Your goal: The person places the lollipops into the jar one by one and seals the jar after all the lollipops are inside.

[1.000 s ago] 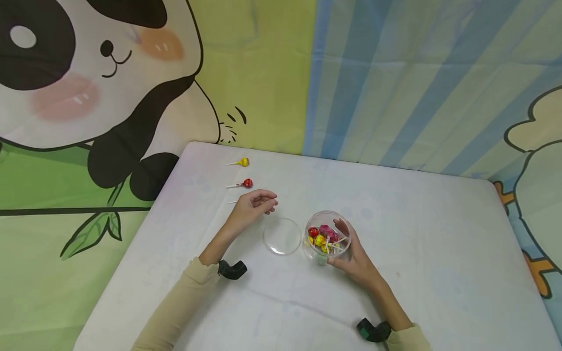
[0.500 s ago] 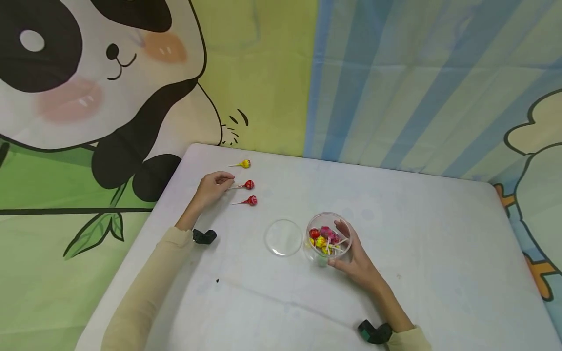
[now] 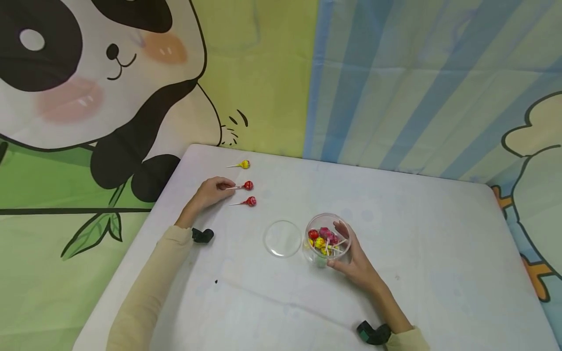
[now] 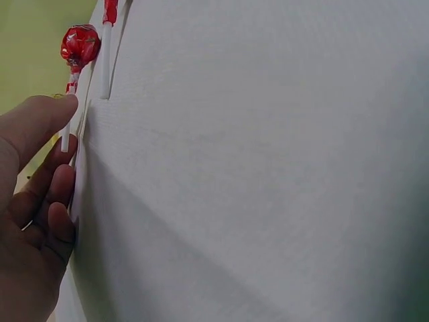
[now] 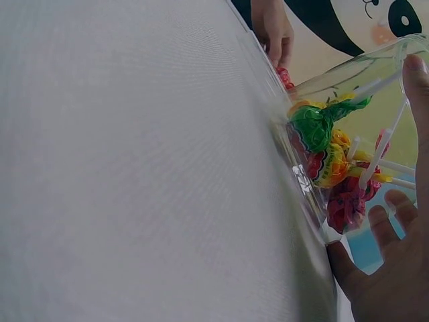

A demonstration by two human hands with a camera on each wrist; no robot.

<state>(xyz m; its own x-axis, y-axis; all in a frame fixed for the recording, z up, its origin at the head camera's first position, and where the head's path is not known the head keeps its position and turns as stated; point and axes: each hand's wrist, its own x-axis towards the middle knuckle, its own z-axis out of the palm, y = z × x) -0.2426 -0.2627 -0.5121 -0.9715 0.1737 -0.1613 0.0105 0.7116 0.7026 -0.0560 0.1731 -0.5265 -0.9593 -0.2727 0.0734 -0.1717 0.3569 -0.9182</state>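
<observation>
My left hand (image 3: pixel 210 193) is at the left of the table, thumb and fingers around the white stick of the middle red lollipop (image 3: pixel 248 185). In the left wrist view, the thumb (image 4: pixel 50 117) crosses that stick, with the wrapped red head (image 4: pixel 80 44) above it. My right hand (image 3: pixel 359 265) grips the side of a clear round jar (image 3: pixel 312 257) standing on the table. Inside are several wrapped lollipops; green (image 5: pixel 312 127), yellow (image 5: pixel 330 166) and dark pink (image 5: pixel 346 208) ones show in the right wrist view.
A yellow lollipop (image 3: pixel 245 164) lies behind the middle one and another red lollipop (image 3: pixel 251 201) in front of it. A clear round lid (image 3: pixel 283 239) lies flat just left of the jar. Printed cloth (image 3: pixel 254 73) hangs behind the white table (image 3: pixel 439 253).
My left hand has moved left from near the lid to the row of lollipops, and its thumb and fingers have come around the middle red one's stick. The right hand stays on the jar.
</observation>
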